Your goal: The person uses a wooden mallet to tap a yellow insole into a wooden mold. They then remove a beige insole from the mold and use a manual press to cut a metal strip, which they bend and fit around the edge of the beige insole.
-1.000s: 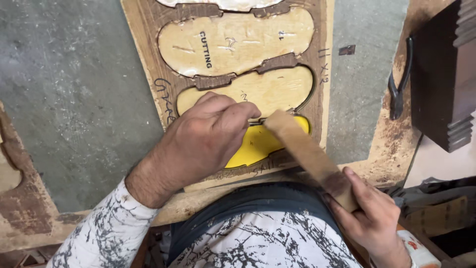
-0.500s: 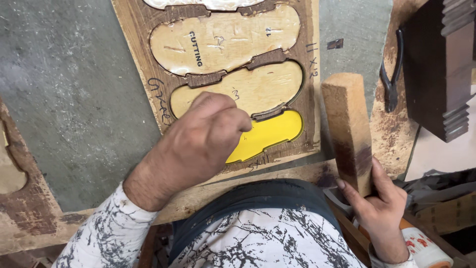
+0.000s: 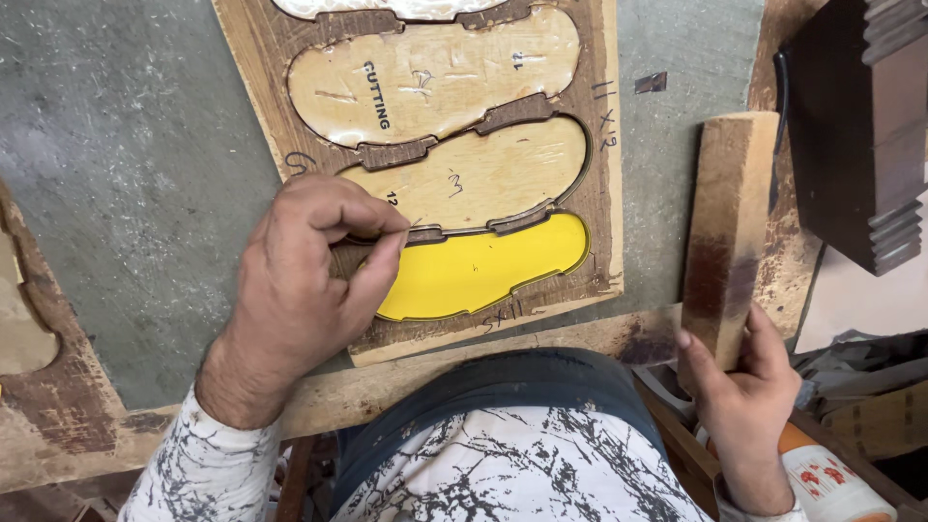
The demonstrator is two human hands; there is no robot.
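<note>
So the biggest thing here is the grey-green worn desk (image 3: 126, 164) with its chewed-up wooden edge running along the near side. Lying on it is a brown wooden cutting board with sole-shaped cutouts (image 3: 604, 193), set at a slight tilt, and the pale tan sole-shaped pieces (image 3: 435, 82) fill the upper openings while a bright yellow sole-shaped sheet (image 3: 483, 275) sits in the lowest opening, nearest the person. Off to the right there's a dark brown stepped wooden block (image 3: 860, 126) at the desk's edge, well apart from the board. Just left of that, a long rectangular wooden block with a dark stained lower half (image 3: 730, 213) stands along the right side of the board, close to it but not on it. The right hand (image 3: 749, 406) holds that block at its lower end, fingers wrapped round the bottom, thumb against the side. The left hand (image 3: 309, 290) rests on the board's left part, fingers curled in and pinched together right at the left tip of the yellow sheet, covering that end; can't tell if something small is held in the pinch. An orange and white bottle (image 3: 831, 478) pokes in at the bottom right corner.
</note>
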